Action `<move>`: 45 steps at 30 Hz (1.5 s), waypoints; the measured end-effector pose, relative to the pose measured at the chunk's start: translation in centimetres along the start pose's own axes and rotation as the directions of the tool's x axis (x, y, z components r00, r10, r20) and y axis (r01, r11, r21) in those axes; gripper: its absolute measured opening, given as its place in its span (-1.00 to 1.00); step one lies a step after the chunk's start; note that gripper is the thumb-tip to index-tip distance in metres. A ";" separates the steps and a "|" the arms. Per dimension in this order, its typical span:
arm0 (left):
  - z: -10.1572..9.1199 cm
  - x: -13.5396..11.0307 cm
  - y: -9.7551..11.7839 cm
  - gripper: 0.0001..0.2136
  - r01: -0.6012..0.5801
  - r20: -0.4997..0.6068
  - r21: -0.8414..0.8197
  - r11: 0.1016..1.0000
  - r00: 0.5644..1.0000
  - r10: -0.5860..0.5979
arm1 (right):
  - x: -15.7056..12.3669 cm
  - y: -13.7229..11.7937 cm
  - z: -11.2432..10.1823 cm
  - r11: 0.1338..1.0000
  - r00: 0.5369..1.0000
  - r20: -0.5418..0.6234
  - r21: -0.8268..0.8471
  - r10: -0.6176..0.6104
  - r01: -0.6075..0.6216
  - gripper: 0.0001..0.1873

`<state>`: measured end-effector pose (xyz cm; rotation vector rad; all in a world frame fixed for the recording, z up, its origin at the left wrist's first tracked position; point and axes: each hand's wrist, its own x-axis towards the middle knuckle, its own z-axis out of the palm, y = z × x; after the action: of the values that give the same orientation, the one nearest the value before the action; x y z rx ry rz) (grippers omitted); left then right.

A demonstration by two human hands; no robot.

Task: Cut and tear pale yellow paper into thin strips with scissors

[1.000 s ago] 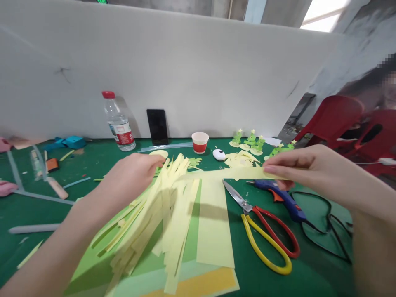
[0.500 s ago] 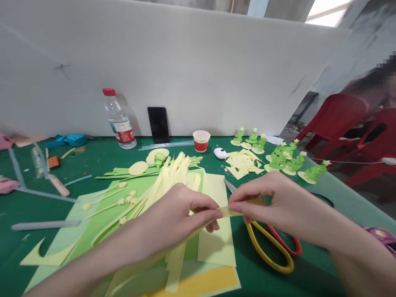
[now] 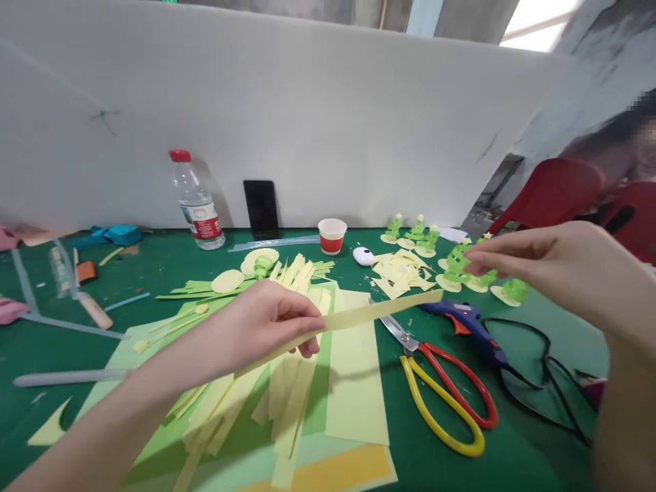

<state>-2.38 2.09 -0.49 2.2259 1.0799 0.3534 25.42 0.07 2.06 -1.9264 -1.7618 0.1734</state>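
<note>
My left hand (image 3: 277, 318) pinches a long pale-yellow paper strip (image 3: 384, 312) between thumb and fingers. One end of the strip points freely to the right; the rest runs back under my forearm. Raised over the right side of the table, my right hand (image 3: 543, 263) is apart from the strip, its thumb and fingertips together with nothing visible in them. Behind its fingertips stand small green paper spirals (image 3: 458, 263), some topped with pale stars. Below lie scissors (image 3: 441, 389) with one red and one yellow handle. Many loose yellow strips (image 3: 292, 403) lie under my left hand.
A blue glue gun (image 3: 469, 321) with a black cord lies at the right. Farther back are a water bottle (image 3: 199, 205), a phone (image 3: 261, 210), a paper cup (image 3: 332, 237), a white egg-shaped object (image 3: 363, 256) and paper scraps (image 3: 402, 273). A white panel (image 3: 328, 123) stands behind.
My right hand has let go of the strip and moved up and right, uncovering the glue gun and scissors. My left hand has shifted slightly left and up, keeping the strip.
</note>
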 end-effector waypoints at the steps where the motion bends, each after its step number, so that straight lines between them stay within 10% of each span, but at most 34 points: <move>1: 0.2 0.0 0.1 -0.64 0.018 0.034 -0.001 1.000 0.999 -0.018 | -0.3 -0.4 0.2 1.000 0.998 -0.065 -0.019 -0.018 0.017 -0.83; 7: 2.1 0.1 0.9 -0.69 -0.024 0.071 0.010 1.000 0.997 0.023 | -3.3 -4.5 4.1 0.870 0.851 0.190 0.181 -0.489 0.459 -0.79; 11: 2.4 0.0 0.9 -0.71 -0.065 0.069 -0.009 0.998 0.995 0.066 | -3.7 -5.1 4.8 0.847 0.737 0.425 0.177 -0.526 0.502 -0.71; 15: 1.0 0.3 0.2 -0.73 0.003 0.020 0.028 1.000 1.000 -0.004 | -2.8 -3.9 3.3 0.919 0.796 0.467 0.115 -0.385 0.377 -0.66; 19: 0.3 0.9 -0.5 -0.79 0.129 -0.309 0.025 0.991 0.944 -0.115 | -2.3 -3.6 2.7 0.957 0.852 0.442 0.059 -0.281 0.285 -0.68; 22: 1.5 1.1 -0.2 -0.83 0.005 -0.464 0.033 0.999 0.886 0.011 | -2.7 -4.3 3.5 0.953 0.851 0.436 0.064 -0.293 0.295 -0.70; 30: 4.7 0.5 1.5 -0.86 -0.201 -0.249 -0.014 0.980 0.950 0.191 | -4.2 -5.5 5.9 0.926 0.842 0.400 0.049 -0.362 0.375 -0.71; 45: 4.2 1.3 0.1 -0.87 -0.012 -0.205 -0.001 1.000 0.979 0.012 | -3.7 -5.8 6.1 0.948 0.881 0.384 -0.037 -0.277 0.315 -0.71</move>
<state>0.58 1.31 -3.67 2.2318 1.1720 0.6003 17.14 -1.62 -1.47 -1.7409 -2.3356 0.3719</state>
